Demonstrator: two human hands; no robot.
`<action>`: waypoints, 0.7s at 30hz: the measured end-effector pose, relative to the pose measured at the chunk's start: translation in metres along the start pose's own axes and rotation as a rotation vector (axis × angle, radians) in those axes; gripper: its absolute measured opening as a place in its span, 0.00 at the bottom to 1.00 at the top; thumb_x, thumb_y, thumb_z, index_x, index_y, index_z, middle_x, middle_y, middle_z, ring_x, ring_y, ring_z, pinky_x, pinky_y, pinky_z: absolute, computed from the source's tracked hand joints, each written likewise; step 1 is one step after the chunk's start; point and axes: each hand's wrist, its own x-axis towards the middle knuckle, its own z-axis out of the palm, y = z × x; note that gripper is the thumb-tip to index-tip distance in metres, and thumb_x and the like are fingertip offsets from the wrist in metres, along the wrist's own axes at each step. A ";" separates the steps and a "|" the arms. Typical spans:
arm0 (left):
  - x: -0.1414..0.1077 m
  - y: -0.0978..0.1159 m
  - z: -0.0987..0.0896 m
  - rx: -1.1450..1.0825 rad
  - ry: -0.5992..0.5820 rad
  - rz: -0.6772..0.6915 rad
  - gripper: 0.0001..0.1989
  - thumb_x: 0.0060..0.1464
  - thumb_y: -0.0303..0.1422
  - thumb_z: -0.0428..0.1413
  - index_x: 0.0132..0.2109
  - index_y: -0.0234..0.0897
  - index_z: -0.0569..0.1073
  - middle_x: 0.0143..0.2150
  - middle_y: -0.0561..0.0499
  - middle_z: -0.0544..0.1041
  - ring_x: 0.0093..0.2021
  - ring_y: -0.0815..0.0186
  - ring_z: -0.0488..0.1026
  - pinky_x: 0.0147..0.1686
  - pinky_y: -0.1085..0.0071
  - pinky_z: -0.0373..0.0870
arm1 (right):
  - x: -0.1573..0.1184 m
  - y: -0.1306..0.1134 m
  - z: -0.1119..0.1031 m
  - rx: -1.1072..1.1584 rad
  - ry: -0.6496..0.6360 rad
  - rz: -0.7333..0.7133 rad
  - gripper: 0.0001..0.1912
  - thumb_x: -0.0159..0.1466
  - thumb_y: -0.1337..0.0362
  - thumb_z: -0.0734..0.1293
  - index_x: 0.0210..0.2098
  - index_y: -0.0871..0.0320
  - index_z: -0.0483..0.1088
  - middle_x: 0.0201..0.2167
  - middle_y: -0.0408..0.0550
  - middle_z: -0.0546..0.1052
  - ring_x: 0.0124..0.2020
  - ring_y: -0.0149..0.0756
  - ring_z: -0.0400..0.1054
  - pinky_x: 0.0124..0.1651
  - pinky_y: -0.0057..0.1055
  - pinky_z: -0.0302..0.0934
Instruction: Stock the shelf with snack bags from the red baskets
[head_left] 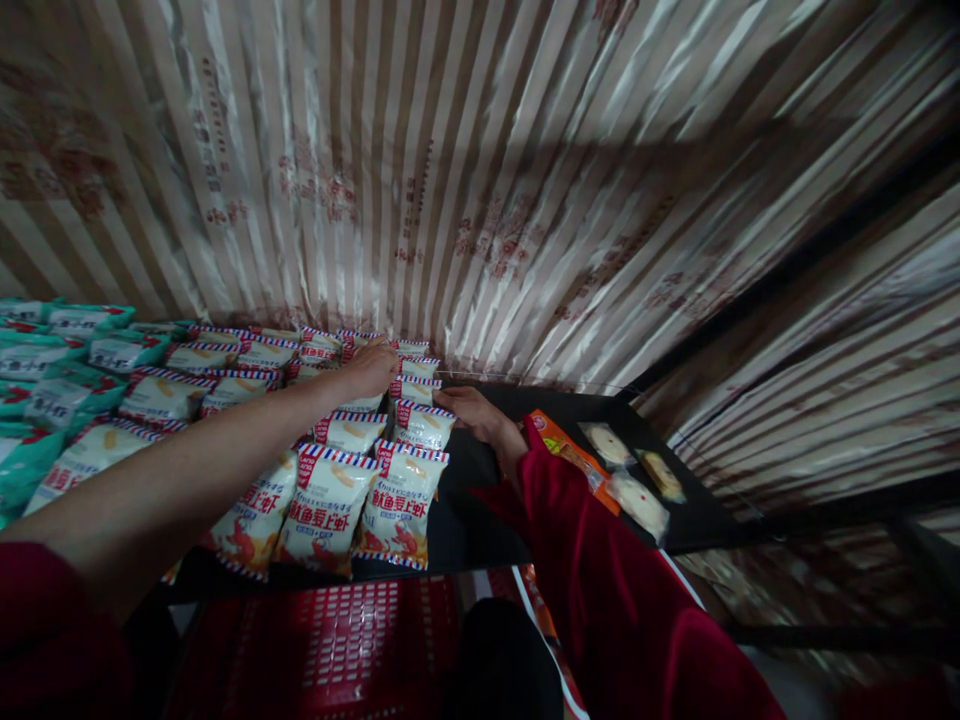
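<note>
Teal snack bags [67,395] sit left of the white shrimp-snack bags [326,505] on my surface [474,540]. My left hand [371,368] is at their rear rows, my right hand [474,410] at their right edge; I can't tell how closed either grip is, or on what. Wrapped pastries [637,500] lie farthest right.

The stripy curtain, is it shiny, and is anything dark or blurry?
Head view: pale shine streaks the curtain; the red basket sits in shadow; big print on the front white snack bags is clear, but the lower right corner looks dark, blurry.
</note>
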 end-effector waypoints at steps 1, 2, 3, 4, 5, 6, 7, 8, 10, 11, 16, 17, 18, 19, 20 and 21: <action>0.001 0.000 0.001 -0.003 0.015 -0.001 0.12 0.52 0.23 0.47 0.31 0.35 0.75 0.35 0.49 0.77 0.42 0.67 0.72 0.64 0.63 0.50 | 0.001 0.001 0.001 0.011 0.008 0.003 0.08 0.63 0.64 0.66 0.30 0.62 0.74 0.25 0.45 0.78 0.23 0.27 0.68 0.25 0.21 0.63; 0.001 0.000 0.003 -0.002 0.027 -0.003 0.12 0.52 0.23 0.47 0.30 0.35 0.75 0.35 0.49 0.77 0.42 0.67 0.72 0.63 0.63 0.51 | 0.001 0.002 0.002 0.026 0.011 0.009 0.08 0.63 0.65 0.66 0.31 0.62 0.74 0.25 0.45 0.78 0.23 0.27 0.68 0.25 0.21 0.63; 0.001 -0.001 0.004 0.002 0.037 -0.004 0.12 0.51 0.23 0.47 0.30 0.35 0.75 0.34 0.49 0.77 0.42 0.67 0.72 0.63 0.63 0.52 | 0.002 0.003 0.003 0.045 0.010 0.015 0.08 0.63 0.65 0.65 0.31 0.62 0.74 0.26 0.46 0.78 0.23 0.27 0.69 0.25 0.21 0.64; 0.001 -0.002 0.005 0.008 0.041 -0.004 0.11 0.51 0.23 0.48 0.30 0.36 0.74 0.34 0.49 0.77 0.42 0.66 0.72 0.63 0.63 0.53 | 0.003 0.003 0.003 0.063 0.005 0.019 0.08 0.63 0.66 0.65 0.32 0.63 0.74 0.27 0.46 0.79 0.23 0.27 0.69 0.26 0.22 0.64; 0.001 -0.003 0.006 0.013 0.038 -0.003 0.11 0.51 0.23 0.48 0.30 0.36 0.74 0.34 0.50 0.77 0.42 0.67 0.72 0.63 0.63 0.53 | 0.003 0.004 0.004 0.077 0.000 0.020 0.07 0.63 0.66 0.65 0.32 0.63 0.74 0.28 0.47 0.79 0.23 0.27 0.69 0.26 0.22 0.65; 0.000 -0.004 0.006 0.016 0.031 -0.001 0.11 0.51 0.23 0.48 0.30 0.36 0.74 0.34 0.50 0.77 0.42 0.67 0.72 0.63 0.63 0.53 | 0.003 0.003 0.004 0.085 -0.006 0.019 0.07 0.63 0.67 0.65 0.33 0.64 0.74 0.28 0.47 0.79 0.23 0.27 0.69 0.26 0.22 0.65; 0.000 -0.005 0.005 0.016 0.023 0.000 0.11 0.51 0.23 0.48 0.31 0.36 0.74 0.34 0.50 0.77 0.42 0.67 0.72 0.63 0.63 0.52 | 0.004 0.003 0.004 0.087 -0.013 0.018 0.07 0.63 0.67 0.65 0.33 0.64 0.74 0.29 0.48 0.79 0.23 0.26 0.69 0.26 0.22 0.64; -0.001 -0.005 0.004 0.014 0.018 -0.001 0.11 0.52 0.24 0.48 0.31 0.36 0.74 0.35 0.50 0.77 0.42 0.67 0.72 0.63 0.63 0.52 | 0.004 0.003 0.004 0.086 -0.024 0.016 0.07 0.63 0.67 0.65 0.33 0.64 0.75 0.29 0.48 0.79 0.23 0.26 0.69 0.26 0.22 0.64; -0.002 -0.006 0.001 0.004 0.012 -0.009 0.11 0.53 0.25 0.47 0.31 0.37 0.74 0.36 0.50 0.78 0.42 0.67 0.72 0.62 0.63 0.55 | 0.003 0.002 0.003 0.087 -0.048 0.013 0.07 0.63 0.66 0.66 0.34 0.64 0.75 0.30 0.49 0.80 0.24 0.27 0.69 0.28 0.23 0.64; -0.004 -0.006 0.000 -0.001 0.012 -0.016 0.12 0.54 0.26 0.47 0.31 0.37 0.74 0.36 0.50 0.78 0.43 0.67 0.72 0.60 0.63 0.57 | 0.002 0.002 0.003 0.090 -0.060 0.014 0.08 0.63 0.65 0.66 0.35 0.64 0.75 0.31 0.49 0.80 0.25 0.27 0.70 0.29 0.24 0.65; -0.012 0.000 -0.010 -0.031 0.021 -0.004 0.12 0.54 0.26 0.47 0.33 0.37 0.75 0.38 0.50 0.78 0.47 0.65 0.71 0.60 0.61 0.57 | -0.001 0.009 -0.004 0.085 -0.027 0.008 0.11 0.64 0.60 0.65 0.35 0.62 0.75 0.35 0.50 0.80 0.32 0.31 0.73 0.38 0.28 0.68; -0.014 0.002 -0.012 -0.037 0.025 0.005 0.12 0.54 0.26 0.47 0.34 0.37 0.75 0.39 0.50 0.78 0.47 0.65 0.71 0.61 0.61 0.55 | -0.002 0.010 -0.006 0.089 0.003 0.002 0.12 0.64 0.59 0.64 0.35 0.62 0.74 0.35 0.50 0.79 0.32 0.31 0.73 0.38 0.28 0.68; -0.016 0.004 -0.013 -0.042 0.031 0.016 0.12 0.55 0.25 0.46 0.35 0.36 0.75 0.40 0.50 0.78 0.47 0.66 0.71 0.62 0.61 0.54 | -0.004 0.012 -0.009 0.096 0.040 -0.005 0.13 0.65 0.59 0.64 0.35 0.62 0.74 0.35 0.50 0.79 0.32 0.31 0.73 0.39 0.28 0.68; -0.017 0.006 -0.015 -0.048 0.038 0.024 0.13 0.55 0.25 0.46 0.35 0.36 0.75 0.39 0.49 0.78 0.46 0.66 0.71 0.62 0.61 0.54 | -0.006 0.013 -0.011 0.101 0.078 -0.012 0.13 0.65 0.58 0.63 0.34 0.62 0.73 0.35 0.50 0.79 0.32 0.31 0.73 0.38 0.28 0.68; -0.018 0.009 -0.016 -0.054 0.046 0.032 0.13 0.54 0.24 0.46 0.35 0.36 0.75 0.39 0.50 0.78 0.45 0.66 0.72 0.63 0.61 0.53 | -0.008 0.014 -0.013 0.100 0.112 -0.019 0.13 0.65 0.58 0.62 0.34 0.62 0.73 0.34 0.50 0.79 0.31 0.30 0.72 0.38 0.28 0.68; -0.019 0.011 -0.017 -0.058 0.053 0.042 0.13 0.54 0.24 0.46 0.34 0.36 0.75 0.39 0.50 0.77 0.45 0.66 0.72 0.63 0.61 0.52 | -0.011 0.015 -0.015 0.092 0.134 -0.026 0.13 0.66 0.59 0.62 0.33 0.62 0.72 0.32 0.50 0.79 0.29 0.30 0.72 0.37 0.27 0.68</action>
